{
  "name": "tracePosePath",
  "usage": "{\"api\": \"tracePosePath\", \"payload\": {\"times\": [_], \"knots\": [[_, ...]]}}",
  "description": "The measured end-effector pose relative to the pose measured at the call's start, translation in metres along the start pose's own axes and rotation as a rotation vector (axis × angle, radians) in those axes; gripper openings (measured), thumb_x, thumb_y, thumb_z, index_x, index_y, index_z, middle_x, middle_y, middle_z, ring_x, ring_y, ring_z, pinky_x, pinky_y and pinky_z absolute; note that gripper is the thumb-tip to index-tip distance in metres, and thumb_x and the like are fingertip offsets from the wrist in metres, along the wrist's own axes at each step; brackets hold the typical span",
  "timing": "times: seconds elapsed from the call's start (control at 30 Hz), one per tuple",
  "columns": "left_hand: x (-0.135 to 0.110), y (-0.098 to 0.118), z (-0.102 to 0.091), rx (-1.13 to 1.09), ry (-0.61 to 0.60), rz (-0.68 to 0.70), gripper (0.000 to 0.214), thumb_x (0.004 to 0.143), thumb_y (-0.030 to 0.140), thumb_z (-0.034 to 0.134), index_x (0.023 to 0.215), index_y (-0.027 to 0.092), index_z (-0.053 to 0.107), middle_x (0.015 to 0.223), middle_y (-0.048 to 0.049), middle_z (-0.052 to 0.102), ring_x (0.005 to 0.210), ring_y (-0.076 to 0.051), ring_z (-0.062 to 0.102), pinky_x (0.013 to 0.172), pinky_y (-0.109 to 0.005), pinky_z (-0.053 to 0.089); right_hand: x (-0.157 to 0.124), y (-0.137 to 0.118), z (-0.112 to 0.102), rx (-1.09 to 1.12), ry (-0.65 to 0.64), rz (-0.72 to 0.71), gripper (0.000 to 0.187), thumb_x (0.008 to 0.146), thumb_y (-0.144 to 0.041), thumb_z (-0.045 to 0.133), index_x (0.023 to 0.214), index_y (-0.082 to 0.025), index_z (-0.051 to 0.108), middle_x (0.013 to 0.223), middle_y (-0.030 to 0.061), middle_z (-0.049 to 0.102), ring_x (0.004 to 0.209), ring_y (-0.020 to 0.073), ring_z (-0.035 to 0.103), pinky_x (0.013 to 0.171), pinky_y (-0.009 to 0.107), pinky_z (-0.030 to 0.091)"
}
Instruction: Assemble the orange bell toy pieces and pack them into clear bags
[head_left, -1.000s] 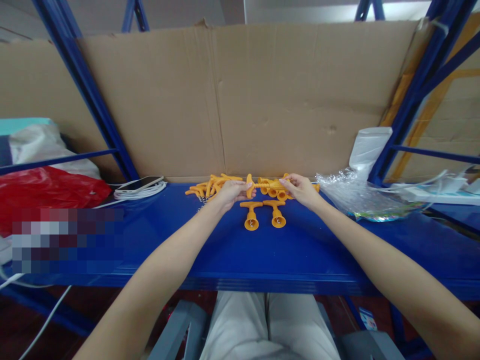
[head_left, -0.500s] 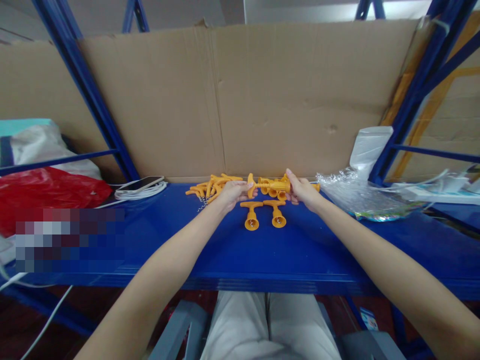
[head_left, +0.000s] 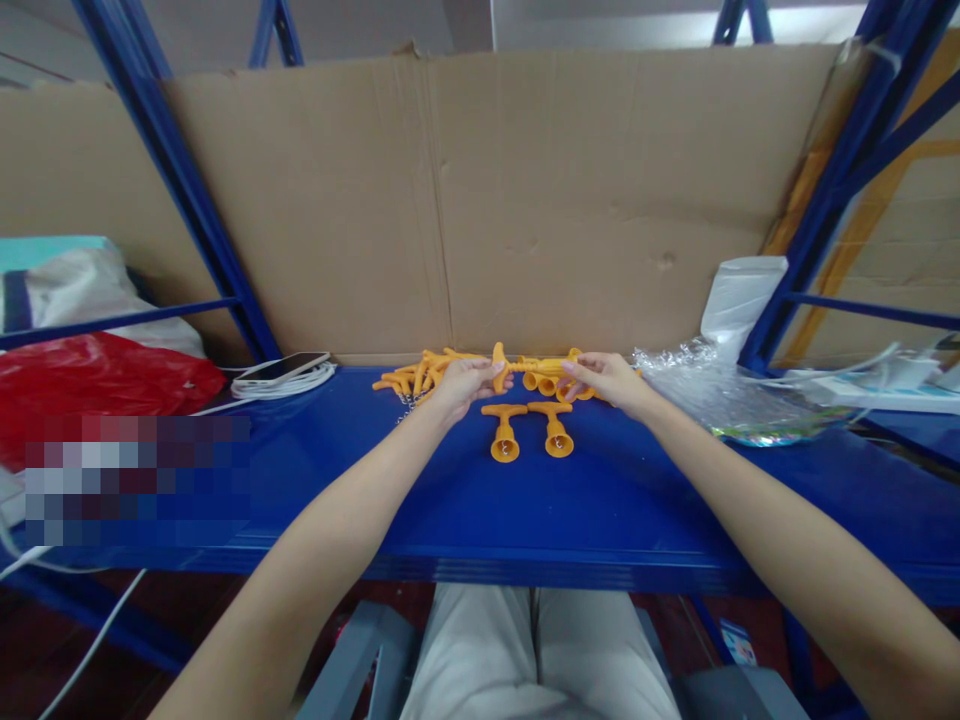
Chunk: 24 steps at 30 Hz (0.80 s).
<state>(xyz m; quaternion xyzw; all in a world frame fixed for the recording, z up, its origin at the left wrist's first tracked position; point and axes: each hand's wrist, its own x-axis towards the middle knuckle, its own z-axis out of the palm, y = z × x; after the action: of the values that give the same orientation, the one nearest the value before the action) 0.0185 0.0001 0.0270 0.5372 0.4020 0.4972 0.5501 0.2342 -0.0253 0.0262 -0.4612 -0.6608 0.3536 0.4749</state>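
Note:
My left hand (head_left: pixel 466 385) is closed on the T-shaped handle of an orange corkscrew (head_left: pixel 499 366), held level just above the shelf. Fingers of my right hand (head_left: pixel 606 378) pinch the bell-shaped end of the same corkscrew, whose threaded shaft shows between the hands. Two corkscrews with bells fitted, one on the left (head_left: pixel 505 436) and one on the right (head_left: pixel 559 434), lie side by side nearer me, wire spirals visible inside. Loose T-handles (head_left: pixel 420 374) with metal spirals are heaped beside my left hand. Several loose bells (head_left: pixel 531 381) sit behind the held corkscrew, partly hidden.
A blue shelf (head_left: pixel 480 510) carries everything, backed by a cardboard sheet (head_left: pixel 555 200). At left are a phone (head_left: pixel 287 367) on a coiled white cable and a red plastic bag (head_left: pixel 97 390). Clear plastic wrapping (head_left: pixel 705 385) and a white power strip (head_left: pixel 877 388) lie at right.
My right hand has changed its grip, turning from thumb-up around the bell to a fingertip pinch with the back of the hand upward. My left hand keeps its hold on the handle.

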Motion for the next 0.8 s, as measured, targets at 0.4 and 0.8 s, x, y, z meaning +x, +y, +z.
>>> {"api": "tracePosePath", "payload": {"times": [0.4,0.8], "knots": [[0.001,0.001,-0.002,0.033,0.031,-0.006,0.011,0.080,0.013,0.060,0.070,0.008,0.064,0.065,-0.0088,0.069,0.060,-0.012,0.065,0.069,-0.026,0.053,0.001,0.000,-0.010,-0.068,-0.046,0.058,0.037,0.078,-0.044,0.062,0.102,-0.016,0.061,0.095,0.0109,0.071,0.066,0.0129,0.067,0.055,0.020,0.051],[0.002,0.000,-0.004,0.027,0.008,-0.012,0.015,0.081,0.009,0.057,0.067,0.008,0.063,0.063,-0.0086,0.068,0.057,-0.011,0.064,0.066,-0.025,0.052,0.008,0.011,-0.012,-0.199,0.006,-0.238,0.041,0.061,-0.032,0.075,0.098,-0.017,0.068,0.090,0.0072,0.071,0.084,0.0202,0.067,0.075,0.034,0.055]]}}
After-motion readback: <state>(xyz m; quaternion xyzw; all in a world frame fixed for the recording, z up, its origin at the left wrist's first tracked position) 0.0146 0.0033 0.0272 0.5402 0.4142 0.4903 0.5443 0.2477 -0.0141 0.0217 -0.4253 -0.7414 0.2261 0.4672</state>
